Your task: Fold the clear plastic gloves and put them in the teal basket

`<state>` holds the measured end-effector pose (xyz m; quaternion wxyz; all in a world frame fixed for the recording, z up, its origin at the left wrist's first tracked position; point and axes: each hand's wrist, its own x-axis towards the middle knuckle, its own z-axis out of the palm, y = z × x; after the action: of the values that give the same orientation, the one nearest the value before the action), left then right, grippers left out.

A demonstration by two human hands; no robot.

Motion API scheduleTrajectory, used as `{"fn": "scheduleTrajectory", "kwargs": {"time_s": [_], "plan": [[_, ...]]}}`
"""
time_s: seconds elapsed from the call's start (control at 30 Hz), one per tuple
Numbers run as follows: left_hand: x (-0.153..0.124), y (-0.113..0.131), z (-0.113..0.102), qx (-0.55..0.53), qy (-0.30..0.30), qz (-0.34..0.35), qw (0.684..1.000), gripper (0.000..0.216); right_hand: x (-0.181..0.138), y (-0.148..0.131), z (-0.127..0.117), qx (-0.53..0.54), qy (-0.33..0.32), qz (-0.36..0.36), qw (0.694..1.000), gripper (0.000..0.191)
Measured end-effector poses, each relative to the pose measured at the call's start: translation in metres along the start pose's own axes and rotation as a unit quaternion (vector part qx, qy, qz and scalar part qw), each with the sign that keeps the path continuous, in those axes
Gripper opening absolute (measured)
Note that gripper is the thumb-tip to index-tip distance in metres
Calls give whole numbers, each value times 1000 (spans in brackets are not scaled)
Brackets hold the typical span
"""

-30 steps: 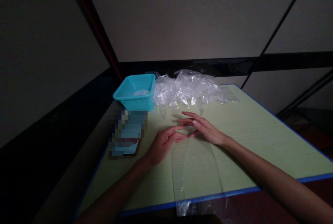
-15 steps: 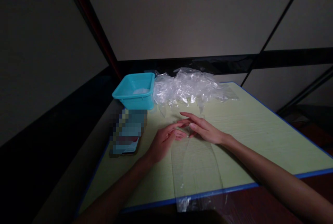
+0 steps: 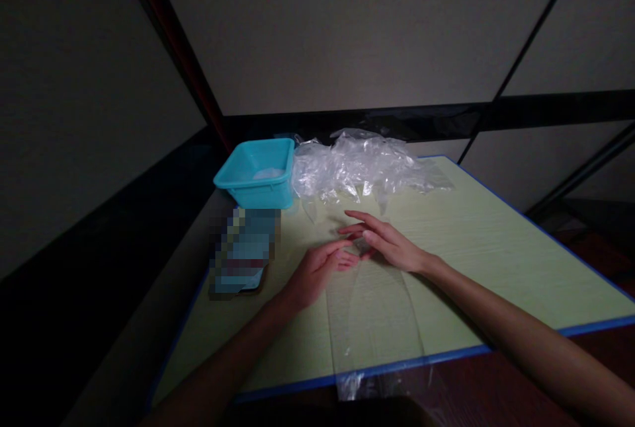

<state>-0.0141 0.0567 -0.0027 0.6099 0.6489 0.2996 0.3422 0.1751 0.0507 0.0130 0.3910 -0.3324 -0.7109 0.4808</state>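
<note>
Both left hand (image 3: 313,275) and right hand (image 3: 391,246) touch clear bag (image 3: 377,321), cannot tell if grip is clenched; basin (image 3: 265,198) left beyond grip.

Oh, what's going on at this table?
A person is working with a clear plastic sheet, which lies on a pale green table and overhangs its near edge. The left hand and right hand come together over its far part; their exact grip is hard to tell. Behind them, a crumpled heap of clear plastic sits beside a turquoise basin.
</note>
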Motion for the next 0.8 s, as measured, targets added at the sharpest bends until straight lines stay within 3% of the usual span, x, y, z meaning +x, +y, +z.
{"fn": "scheduleTrajectory", "kwargs": {"time_s": [0.4, 0.8], "plan": [[-1, -1, 1, -3, -19, 6, 1000, 50, 0, -1, 1, -9, 12, -8, 1000, 50], [1, -2, -1, 12, -38, 17, 999, 54, 0, -1, -3, -118, -22, -36, 992, 50]]}}
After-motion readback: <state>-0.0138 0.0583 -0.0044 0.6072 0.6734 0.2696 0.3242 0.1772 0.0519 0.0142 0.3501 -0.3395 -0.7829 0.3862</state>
